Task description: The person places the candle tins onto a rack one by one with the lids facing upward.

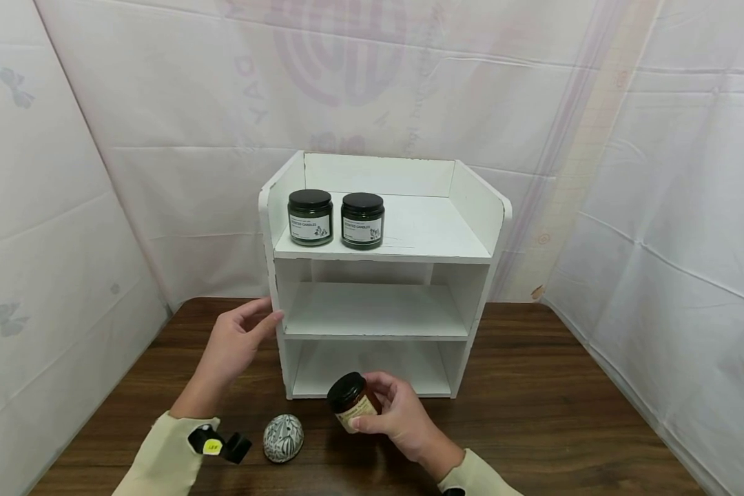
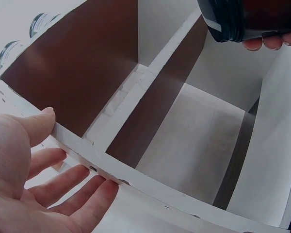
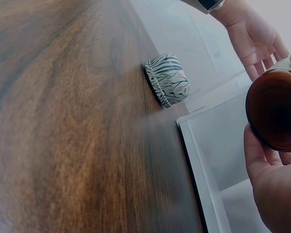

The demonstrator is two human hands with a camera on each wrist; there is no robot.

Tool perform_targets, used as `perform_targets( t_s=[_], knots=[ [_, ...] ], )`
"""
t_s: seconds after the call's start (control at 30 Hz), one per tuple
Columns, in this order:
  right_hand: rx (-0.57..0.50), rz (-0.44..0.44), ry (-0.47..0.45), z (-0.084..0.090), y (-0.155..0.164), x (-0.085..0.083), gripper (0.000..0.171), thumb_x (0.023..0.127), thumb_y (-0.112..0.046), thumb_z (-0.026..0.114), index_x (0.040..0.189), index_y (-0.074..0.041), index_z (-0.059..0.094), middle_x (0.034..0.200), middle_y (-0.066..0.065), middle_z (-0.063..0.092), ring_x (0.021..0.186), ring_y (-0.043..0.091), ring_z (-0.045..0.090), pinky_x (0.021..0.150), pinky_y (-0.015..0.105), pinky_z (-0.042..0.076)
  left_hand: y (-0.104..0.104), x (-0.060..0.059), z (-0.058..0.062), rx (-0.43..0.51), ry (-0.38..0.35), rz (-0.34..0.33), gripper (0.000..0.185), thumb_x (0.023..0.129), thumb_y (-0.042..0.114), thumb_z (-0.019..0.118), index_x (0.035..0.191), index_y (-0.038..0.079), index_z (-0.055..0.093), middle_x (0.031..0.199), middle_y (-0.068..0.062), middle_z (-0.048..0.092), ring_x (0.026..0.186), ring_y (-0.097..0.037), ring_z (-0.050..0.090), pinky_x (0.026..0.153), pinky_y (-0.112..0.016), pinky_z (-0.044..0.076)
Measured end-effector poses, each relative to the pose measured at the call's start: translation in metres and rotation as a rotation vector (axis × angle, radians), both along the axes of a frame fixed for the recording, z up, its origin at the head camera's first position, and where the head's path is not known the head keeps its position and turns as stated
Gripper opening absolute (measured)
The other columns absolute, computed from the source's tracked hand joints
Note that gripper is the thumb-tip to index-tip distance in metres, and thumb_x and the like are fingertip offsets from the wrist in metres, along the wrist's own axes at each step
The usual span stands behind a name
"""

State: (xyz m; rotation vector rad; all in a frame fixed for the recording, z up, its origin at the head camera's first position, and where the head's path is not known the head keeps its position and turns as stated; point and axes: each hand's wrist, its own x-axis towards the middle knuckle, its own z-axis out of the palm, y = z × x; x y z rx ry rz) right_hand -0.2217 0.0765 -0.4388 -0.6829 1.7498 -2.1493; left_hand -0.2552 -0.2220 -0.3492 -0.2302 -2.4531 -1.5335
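My right hand grips an amber glass jar with a black lid and a cream label, tilted in front of the lowest shelf. The right wrist view shows the jar's round brown base. My left hand touches the left side of a white three-tier shelf, thumb at the front edge. In the left wrist view its fingers lie loosely along the outer side of the panel. Between my forearms on the table sits a small round tin with a black-and-white leaf pattern.
Two dark green candle jars, a left one and a right one, stand on the shelf's top tier, both with black lids and white labels. Everything rests on a dark brown wooden table. White sheeting encloses the back and sides.
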Motion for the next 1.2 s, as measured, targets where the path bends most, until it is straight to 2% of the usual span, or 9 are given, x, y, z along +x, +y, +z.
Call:
perform_targets(
  t_s=[0.27, 0.5, 0.7, 0.87, 1.2],
  knots=[
    [0.010, -0.020, 0.008, 0.0003, -0.0012, -0.0013, 0.063, 0.076, 0.001, 0.085, 0.130, 0.010, 0.054, 0.115, -0.004, 0.070, 0.106, 0.011, 0.066, 0.092, 0.024, 0.055, 0.0001, 0.0008, 0.0007, -0.010, -0.002, 0.004, 0.061, 0.100, 0.049, 0.064, 0.147, 0.012, 0.056, 0.144, -0.012, 0.061, 0.119, -0.022, 0.061, 0.086, -0.018, 0.051],
    [0.007, -0.024, 0.005, 0.0006, -0.0016, -0.0011, 0.064, 0.076, 0.002, 0.084, 0.132, 0.010, 0.053, 0.118, -0.003, 0.069, 0.107, 0.012, 0.065, 0.092, 0.025, 0.055, -0.0002, -0.0001, 0.0003, 0.021, -0.017, -0.007, 0.059, 0.100, 0.047, 0.065, 0.148, 0.013, 0.056, 0.144, -0.010, 0.061, 0.108, -0.003, 0.062, 0.086, -0.019, 0.052],
    [0.051, -0.032, 0.023, 0.0000, -0.0020, -0.0021, 0.061, 0.080, 0.002, 0.082, 0.134, 0.012, 0.055, 0.116, -0.002, 0.072, 0.104, 0.011, 0.067, 0.091, 0.025, 0.055, 0.0005, 0.0001, 0.0007, 0.014, -0.019, -0.003, 0.059, 0.099, 0.048, 0.065, 0.147, 0.014, 0.057, 0.144, -0.010, 0.061, 0.109, -0.006, 0.062, 0.086, -0.020, 0.052],
    [0.085, -0.050, 0.026, 0.0012, -0.0001, -0.0023, 0.058, 0.080, 0.001, 0.082, 0.132, 0.012, 0.058, 0.115, -0.001, 0.073, 0.103, 0.012, 0.067, 0.092, 0.024, 0.053, 0.0005, 0.0007, 0.0006, 0.017, -0.017, -0.003, 0.059, 0.099, 0.048, 0.065, 0.147, 0.014, 0.057, 0.143, -0.010, 0.062, 0.108, -0.002, 0.061, 0.087, -0.020, 0.052],
    [0.091, -0.073, 0.019, 0.0031, 0.0003, -0.0021, 0.058, 0.079, 0.001, 0.082, 0.130, 0.012, 0.058, 0.115, 0.002, 0.073, 0.104, 0.013, 0.067, 0.090, 0.024, 0.055, 0.0008, 0.0007, -0.0007, 0.021, 0.003, 0.001, 0.058, 0.100, 0.047, 0.065, 0.146, 0.012, 0.058, 0.141, -0.011, 0.063, 0.104, 0.001, 0.062, 0.084, -0.017, 0.053]
  ],
)
